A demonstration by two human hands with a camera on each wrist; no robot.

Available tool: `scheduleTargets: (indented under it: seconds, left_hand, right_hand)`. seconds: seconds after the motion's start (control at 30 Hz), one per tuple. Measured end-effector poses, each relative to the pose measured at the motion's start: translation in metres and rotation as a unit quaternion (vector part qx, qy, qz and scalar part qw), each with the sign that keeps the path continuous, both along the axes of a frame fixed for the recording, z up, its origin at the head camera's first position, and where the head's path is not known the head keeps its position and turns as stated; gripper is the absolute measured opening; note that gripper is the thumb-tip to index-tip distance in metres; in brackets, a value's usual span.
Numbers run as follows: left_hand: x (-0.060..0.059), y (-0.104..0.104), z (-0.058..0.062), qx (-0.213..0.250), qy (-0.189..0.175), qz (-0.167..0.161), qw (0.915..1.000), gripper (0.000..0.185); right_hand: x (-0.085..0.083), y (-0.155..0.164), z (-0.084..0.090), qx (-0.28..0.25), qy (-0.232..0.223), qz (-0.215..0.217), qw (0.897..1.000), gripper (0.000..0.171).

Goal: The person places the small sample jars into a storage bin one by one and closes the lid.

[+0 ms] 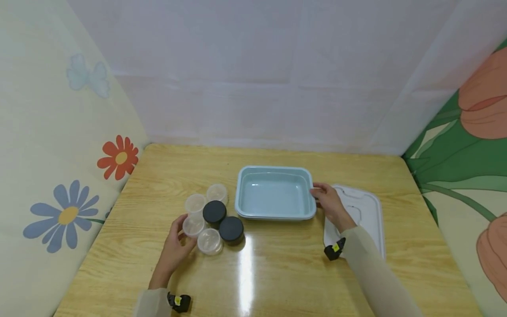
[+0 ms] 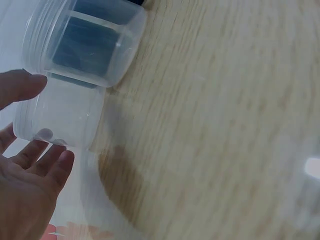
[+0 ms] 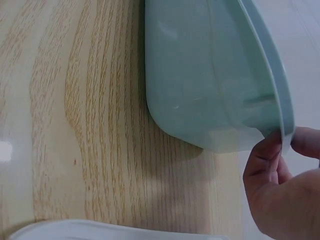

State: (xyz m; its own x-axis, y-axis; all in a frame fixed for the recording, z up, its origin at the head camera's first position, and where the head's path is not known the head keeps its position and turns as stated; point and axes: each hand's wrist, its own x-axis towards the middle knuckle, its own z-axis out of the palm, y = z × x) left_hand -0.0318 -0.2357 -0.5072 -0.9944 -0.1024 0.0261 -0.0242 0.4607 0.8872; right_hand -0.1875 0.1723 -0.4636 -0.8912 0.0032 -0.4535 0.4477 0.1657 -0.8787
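Note:
A pale blue tray (image 1: 273, 214) sits mid-table. My right hand (image 1: 317, 193) pinches its right rim between thumb and fingers; the right wrist view shows that pinch (image 3: 285, 142) on the tray's edge (image 3: 270, 65). To the left stands a cluster of small clear jars and two black-lidded jars (image 1: 214, 211). My left hand (image 1: 186, 233) holds one clear jar (image 1: 193, 225) at the cluster's near left, thumb on one side and fingers on the other. In the left wrist view this jar (image 2: 60, 117) lies between thumb and fingers, with a second clear jar (image 2: 85, 42) just behind it.
A white lid (image 1: 364, 211) lies flat right of the tray, under my right forearm; its edge (image 3: 100, 230) shows in the right wrist view. Patterned walls close in the wooden table (image 1: 277, 273) on the left, back and right.

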Motion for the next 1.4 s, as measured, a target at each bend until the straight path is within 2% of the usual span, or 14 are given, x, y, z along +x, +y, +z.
scheduleTargets:
  seconds: [0.27,0.5,0.73,1.0,1.23,1.4]
  left_hand:
    - [-0.003,0.001,-0.001,-0.01,-0.016,0.028,0.9994,0.077]
    - [-0.007,0.003,-0.002,-0.011,-0.016,0.038,0.9991,0.077]
    - [-0.005,0.002,-0.001,-0.027,-0.021,0.043,0.9985,0.073]
    - [-0.002,-0.001,0.007,-0.051,-0.008,0.053,0.9972,0.07]
    - [0.002,-0.007,0.017,-0.052,-0.016,0.082,0.9952,0.071]
    - [0.003,-0.006,0.029,-0.04,-0.008,0.115,0.9925,0.068]
  right_hand:
    - [0.0,-0.002,-0.001,-0.002,-0.01,-0.003,1.0,0.047]
    - [-0.001,-0.002,0.0,-0.003,-0.01,-0.005,1.0,0.047]
    - [0.0,-0.002,-0.001,0.003,-0.011,-0.002,1.0,0.046]
    - [0.0,-0.002,-0.002,0.005,-0.009,-0.007,1.0,0.044]
    - [0.001,-0.002,-0.003,0.015,-0.008,-0.001,1.0,0.043]
    - [0.001,0.0,-0.004,0.02,-0.003,0.004,1.0,0.043]
